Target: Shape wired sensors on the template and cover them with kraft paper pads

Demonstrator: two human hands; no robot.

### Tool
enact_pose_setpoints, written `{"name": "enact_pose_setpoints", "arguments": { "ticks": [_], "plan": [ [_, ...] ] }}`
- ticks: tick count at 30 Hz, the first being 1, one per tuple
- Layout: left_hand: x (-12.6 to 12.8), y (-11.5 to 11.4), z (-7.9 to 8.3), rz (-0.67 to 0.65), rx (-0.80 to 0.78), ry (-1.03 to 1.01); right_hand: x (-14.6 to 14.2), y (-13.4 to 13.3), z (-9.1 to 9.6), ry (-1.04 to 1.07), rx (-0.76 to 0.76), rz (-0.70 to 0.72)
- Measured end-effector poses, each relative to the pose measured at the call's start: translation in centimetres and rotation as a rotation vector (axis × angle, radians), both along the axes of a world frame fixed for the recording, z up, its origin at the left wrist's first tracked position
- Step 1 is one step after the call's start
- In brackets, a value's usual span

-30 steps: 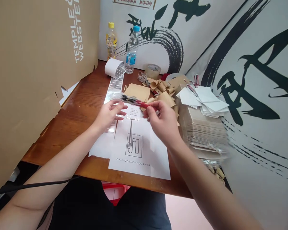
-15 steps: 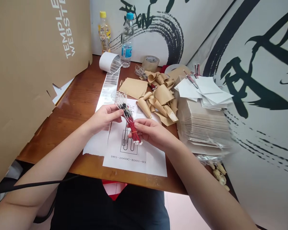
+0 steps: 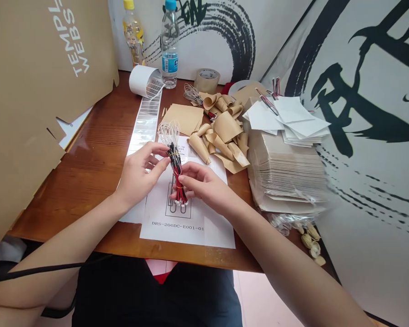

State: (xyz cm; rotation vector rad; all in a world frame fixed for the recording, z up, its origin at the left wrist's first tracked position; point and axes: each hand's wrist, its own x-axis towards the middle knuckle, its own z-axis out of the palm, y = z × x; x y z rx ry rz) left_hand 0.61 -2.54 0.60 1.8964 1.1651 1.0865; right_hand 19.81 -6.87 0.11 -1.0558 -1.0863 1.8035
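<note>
A bundle of red and black wires (image 3: 176, 169) with thin white leads fanned at its top stands nearly upright over a printed drawing sheet (image 3: 187, 218). My right hand (image 3: 201, 184) pinches the bundle's lower half near its yellow band. My left hand (image 3: 139, 170) touches the bundle's upper part with its fingertips, fingers curled round it. The white connector ends rest just above the sheet.
Brown paper cones (image 3: 221, 136) lie behind the sheet, with a tall stack of brown paper sheets (image 3: 286, 177) and white cards (image 3: 293, 120) to the right. A label roll (image 3: 143, 81), two bottles (image 3: 169, 43), tape (image 3: 207, 81) stand at the back. A cardboard wall (image 3: 30, 91) closes the left.
The wire bundle swung from lying across between my hands to nearly upright, and both hands came down and nearer, over the printed sheet. The camera tilted down a little.
</note>
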Motion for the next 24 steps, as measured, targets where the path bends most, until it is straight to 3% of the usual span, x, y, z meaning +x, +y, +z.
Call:
{"name": "enact_pose_setpoints", "arguments": {
  "ticks": [4,6,12,24],
  "plan": [
    [0.22,-0.44,-0.12,0.122,0.267,0.031,0.06,-0.26,0.64,0.004,0.021,0.003],
    [0.3,-0.56,-0.2,0.131,0.321,0.029,0.07,-0.35,0.83,-0.009,0.031,-0.001],
    [0.2,-0.52,-0.16,0.13,0.235,0.076,0.15,-0.34,0.98,-0.064,0.021,0.017],
    [0.06,-0.19,-0.37,-0.056,0.321,0.23,-0.22,-0.61,0.71,-0.027,-0.051,0.033]
  ]
}}
